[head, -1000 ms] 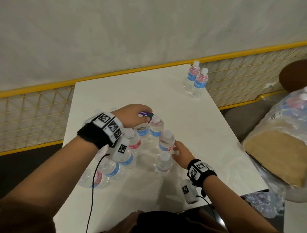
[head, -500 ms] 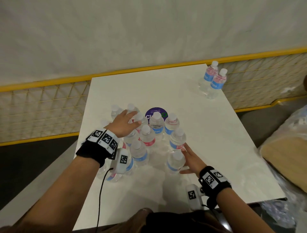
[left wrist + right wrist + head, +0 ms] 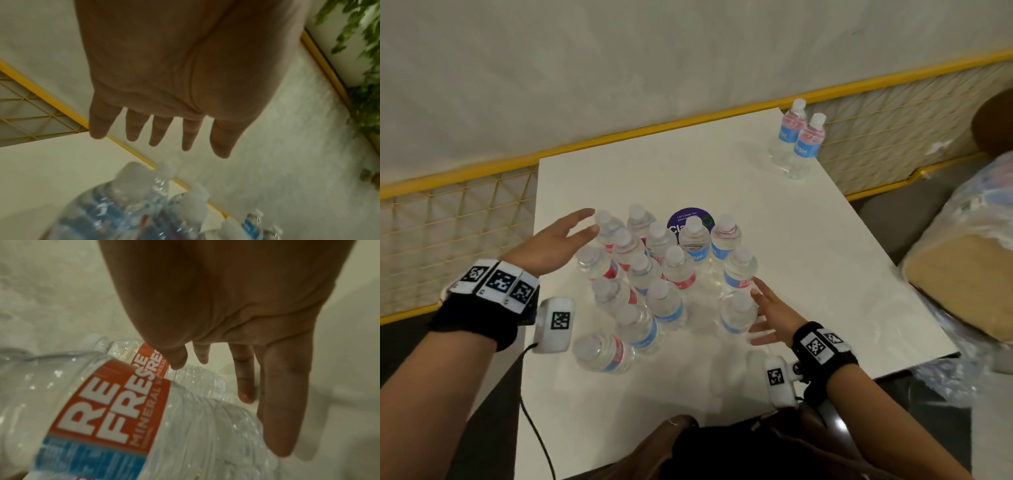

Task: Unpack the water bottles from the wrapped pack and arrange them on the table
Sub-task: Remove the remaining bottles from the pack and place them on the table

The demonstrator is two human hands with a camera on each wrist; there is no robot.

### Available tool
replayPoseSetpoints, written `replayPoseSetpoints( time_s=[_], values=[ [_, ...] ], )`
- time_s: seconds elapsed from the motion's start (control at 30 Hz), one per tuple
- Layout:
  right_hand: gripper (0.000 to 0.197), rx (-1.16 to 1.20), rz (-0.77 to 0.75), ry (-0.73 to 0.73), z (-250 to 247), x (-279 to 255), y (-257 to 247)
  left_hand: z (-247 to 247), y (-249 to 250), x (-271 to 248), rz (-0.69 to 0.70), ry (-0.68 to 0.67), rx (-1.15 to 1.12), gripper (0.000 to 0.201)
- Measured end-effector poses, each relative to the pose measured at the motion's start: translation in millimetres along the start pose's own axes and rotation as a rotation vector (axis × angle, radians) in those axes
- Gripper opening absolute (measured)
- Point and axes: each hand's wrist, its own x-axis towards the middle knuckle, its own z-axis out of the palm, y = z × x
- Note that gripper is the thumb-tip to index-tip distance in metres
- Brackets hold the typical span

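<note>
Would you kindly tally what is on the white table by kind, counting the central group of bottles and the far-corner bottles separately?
Water bottles in the central group: 15
Water bottles at the far right corner: 2
Round purple sticker: 1
Total: 18

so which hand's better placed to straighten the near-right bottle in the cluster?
Probably the right hand: it is open, fingers right beside the near-right bottle on the table. The left hand, also open, sits at the cluster's far-left side and would have to cross over the other bottles.
</note>
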Motion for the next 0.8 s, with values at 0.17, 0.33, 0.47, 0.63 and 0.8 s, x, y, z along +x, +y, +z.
replayPoseSetpoints(
  time_s=[0.17,0.33,0.47,0.63,0.8],
  values=[
    [0.048,0.022,-0.016,0.020,14,0,0,15,-18,4,0.025,-0.188,0.037,0.055],
    [0.053,0.106,-0.036,0.066,30,-1,2,28,-33,13,0.091,-0.133,-0.149,0.056],
    [0.056,0.144,-0.038,0.083,38,-3,5,26,-60,17,0.083,-0.086,-0.464,0.063],
    [0.060,0.123,-0.048,0.106,45,-6,5,38,-109,15,0.202,-0.231,-0.015,0.108],
    [0.064,0.111,-0.053,0.122,50,-10,1,65,-119,4,0.289,-0.366,0.123,0.150]
  ],
)
